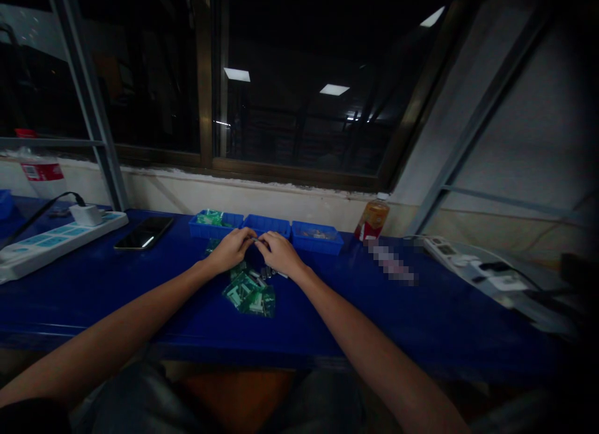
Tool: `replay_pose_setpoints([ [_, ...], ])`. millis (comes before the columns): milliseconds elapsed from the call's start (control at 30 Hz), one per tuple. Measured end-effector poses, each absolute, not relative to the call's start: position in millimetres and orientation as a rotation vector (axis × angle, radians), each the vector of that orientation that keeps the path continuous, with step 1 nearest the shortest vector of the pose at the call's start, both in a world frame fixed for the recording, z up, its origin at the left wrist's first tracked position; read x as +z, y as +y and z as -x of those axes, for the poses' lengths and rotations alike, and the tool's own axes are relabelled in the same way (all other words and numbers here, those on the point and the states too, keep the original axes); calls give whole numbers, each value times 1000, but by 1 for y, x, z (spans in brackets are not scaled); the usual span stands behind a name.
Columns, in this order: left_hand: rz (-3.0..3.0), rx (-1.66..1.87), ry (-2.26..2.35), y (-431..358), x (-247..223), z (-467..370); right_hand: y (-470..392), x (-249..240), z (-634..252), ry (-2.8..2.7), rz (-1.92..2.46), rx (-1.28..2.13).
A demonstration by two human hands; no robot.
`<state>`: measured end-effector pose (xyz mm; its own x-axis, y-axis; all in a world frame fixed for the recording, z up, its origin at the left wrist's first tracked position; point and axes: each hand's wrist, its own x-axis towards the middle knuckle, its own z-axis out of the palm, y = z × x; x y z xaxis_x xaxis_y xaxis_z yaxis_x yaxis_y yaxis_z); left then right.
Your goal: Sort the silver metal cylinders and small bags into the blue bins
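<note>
My left hand (233,249) and my right hand (279,253) meet above the blue table, in front of the bins. The fingers of both are closed in a pinch around something small and dark between the fingertips, too small to name. Below them lies a pile of small green plastic packets (248,292) with pale pieces showing inside. Several small grey metallic parts (266,272) rest just behind the packets, partly hidden by my right hand.
Behind my hands stand a left blue bin (199,230) with green packets, a middle blue bin (269,222), and a right blue bin (322,244) with small parts. A phone (144,233) and power strip (56,241) lie left; a drink bottle (373,220) and another power strip (477,275) are right.
</note>
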<state>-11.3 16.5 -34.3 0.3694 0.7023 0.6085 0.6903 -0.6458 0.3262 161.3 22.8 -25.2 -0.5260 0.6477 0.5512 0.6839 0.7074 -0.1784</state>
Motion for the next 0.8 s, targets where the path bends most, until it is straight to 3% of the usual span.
replay_pose_setpoints([
  [800,-2591,1224,1289,12,-30,14,19,-22,-158,-2241,1007,4],
])
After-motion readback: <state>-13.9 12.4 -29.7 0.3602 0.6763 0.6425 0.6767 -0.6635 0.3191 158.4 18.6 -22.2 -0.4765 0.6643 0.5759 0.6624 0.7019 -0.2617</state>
